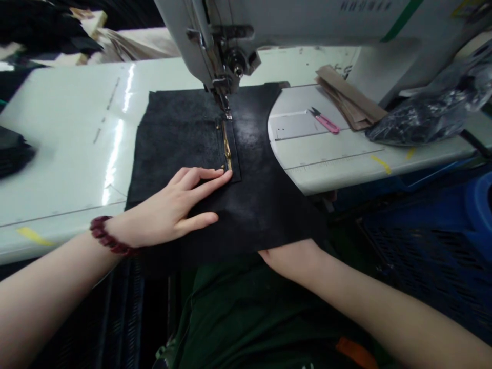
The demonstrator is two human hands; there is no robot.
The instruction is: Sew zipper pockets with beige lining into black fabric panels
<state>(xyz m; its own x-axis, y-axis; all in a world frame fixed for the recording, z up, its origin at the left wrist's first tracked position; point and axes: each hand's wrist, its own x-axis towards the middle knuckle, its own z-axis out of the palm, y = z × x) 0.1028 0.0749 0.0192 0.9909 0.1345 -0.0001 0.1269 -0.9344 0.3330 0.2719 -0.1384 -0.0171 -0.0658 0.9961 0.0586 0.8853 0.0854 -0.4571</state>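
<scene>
**A:** What is the left hand doing?

**B:** The left hand (172, 207) lies open and flat, palm down on the black panel (180, 128), with its fingers stretched to the right. The index fingertip touches the near end of the gold zipper (227, 148). A dark red bracelet (107, 237) sits on that wrist.

**A:** And the right hand?

**B:** The right hand (292, 256) goes in under the panel's near edge, where the panel overhangs the table (69, 128). Its fingers are hidden, so I cannot tell whether it grips or only props.

**A:** How does the zipper lie?

**B:** Its long axis runs straight away from the person, from the left fingertips to the presser foot (225, 105) of the sewing machine (292, 25). The left hand is the nearer one and meets the zipper from its left side. The right hand sits nearer the person and to the right of the zipper, apart from it.

**A:** What lies further out?

**B:** To the right on the table there are pink snips (326, 123), brown paper pieces (349, 100) and a dark plastic bag (423, 115).
</scene>
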